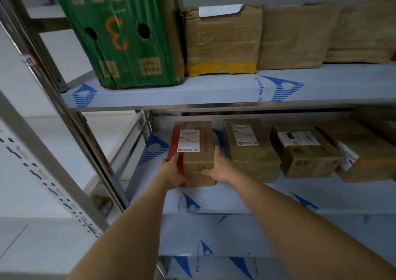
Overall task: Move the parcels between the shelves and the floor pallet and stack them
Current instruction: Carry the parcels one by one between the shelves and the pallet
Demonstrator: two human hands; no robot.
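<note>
The red-taped parcel [196, 151] sits at the left end of the lower shelf [246, 198], near its front edge, just beside a brown parcel [249, 148]. Left hand [173, 172] and right hand [218, 167] clamp its sides. Likely a pick-up or placement; next needs a level carry.

The upper shelf [214, 93] bears a green box [120, 33] left of three brown parcels [222, 41]; the lower shelf [257, 196] carries five labelled parcels [250, 151]
</note>
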